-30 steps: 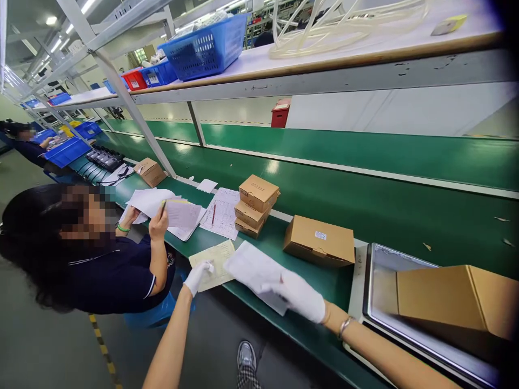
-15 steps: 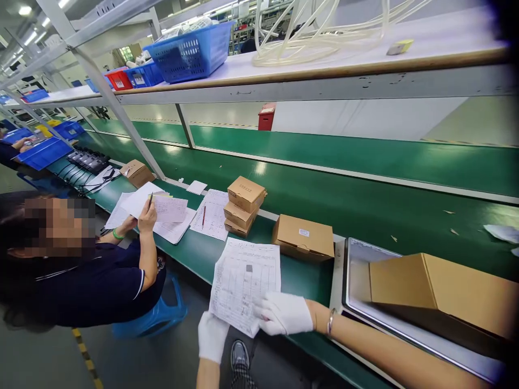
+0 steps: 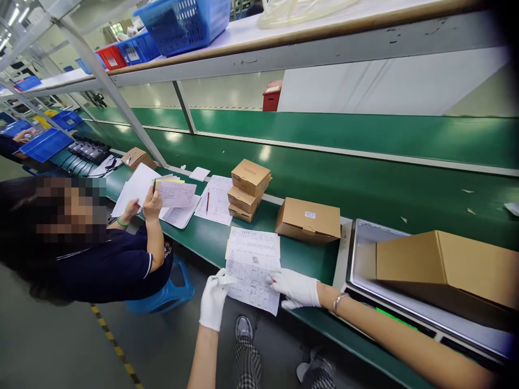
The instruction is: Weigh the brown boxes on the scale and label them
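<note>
My left hand [image 3: 214,302], in a white glove, pinches the left edge of a printed form [image 3: 252,270] full of table lines and small text. The form is tilted over the front edge of the green bench. My right hand [image 3: 295,289], also gloved, has its fingertips resting on the form's right side, its thumb held apart from them. A small reddish spot shows at its fingertips, too small to name. Behind the form stand a stack of small cardboard boxes [image 3: 248,186] and a larger closed carton [image 3: 308,221] with a white label.
On the right, a bench scale [image 3: 365,259] bears a big carton [image 3: 466,265]. A co-worker [image 3: 109,265] sits at the left, holding papers [image 3: 176,194] and a pen. Another sheet [image 3: 217,200] with a red pen lies by the stack. Overhead runs a shelf [image 3: 251,51] with baskets.
The form has been drawn flatter and slightly right. My left hand has moved up its left edge; my right hand has shifted right, its thumb now apart. The view has tipped downward.
</note>
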A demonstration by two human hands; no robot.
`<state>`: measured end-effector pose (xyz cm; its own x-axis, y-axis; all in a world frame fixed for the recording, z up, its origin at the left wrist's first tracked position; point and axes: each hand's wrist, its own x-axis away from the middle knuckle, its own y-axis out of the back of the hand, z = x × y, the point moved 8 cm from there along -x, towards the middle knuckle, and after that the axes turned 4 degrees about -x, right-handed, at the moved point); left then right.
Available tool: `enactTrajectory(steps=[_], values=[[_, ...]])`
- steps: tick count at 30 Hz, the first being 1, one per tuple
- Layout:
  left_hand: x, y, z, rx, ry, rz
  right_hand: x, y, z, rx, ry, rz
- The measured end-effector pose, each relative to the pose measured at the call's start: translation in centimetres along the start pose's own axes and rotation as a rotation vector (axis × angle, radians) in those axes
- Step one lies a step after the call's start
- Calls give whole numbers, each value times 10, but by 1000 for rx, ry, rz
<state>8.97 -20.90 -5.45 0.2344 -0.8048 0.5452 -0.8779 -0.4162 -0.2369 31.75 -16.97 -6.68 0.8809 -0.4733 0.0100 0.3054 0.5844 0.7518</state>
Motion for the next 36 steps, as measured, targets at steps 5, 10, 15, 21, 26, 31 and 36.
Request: enactTrajectory(steps=[5, 10, 15, 21, 26, 31, 36], values=[[14, -27, -2, 49, -8, 161, 35, 29, 9, -28, -417, -331], [38, -35, -14, -1, -31, 150, 85, 47, 37, -398, -804, -795], [61, -33, -18, -87, -30, 87, 74, 40, 78, -506, -713, -783], [93, -37, -18, -139, -29, 5, 63, 71, 136, -128, -516, -889], [119, -71, -15, -86, -7, 109, 50, 86, 170, -199, -476, -960], [137, -98, -17, -141, -56, 240, 47, 90, 175, -186, -513, -936], [145, -111, -24, -280, -157, 281, 63, 100, 170, -226, -614, -888]])
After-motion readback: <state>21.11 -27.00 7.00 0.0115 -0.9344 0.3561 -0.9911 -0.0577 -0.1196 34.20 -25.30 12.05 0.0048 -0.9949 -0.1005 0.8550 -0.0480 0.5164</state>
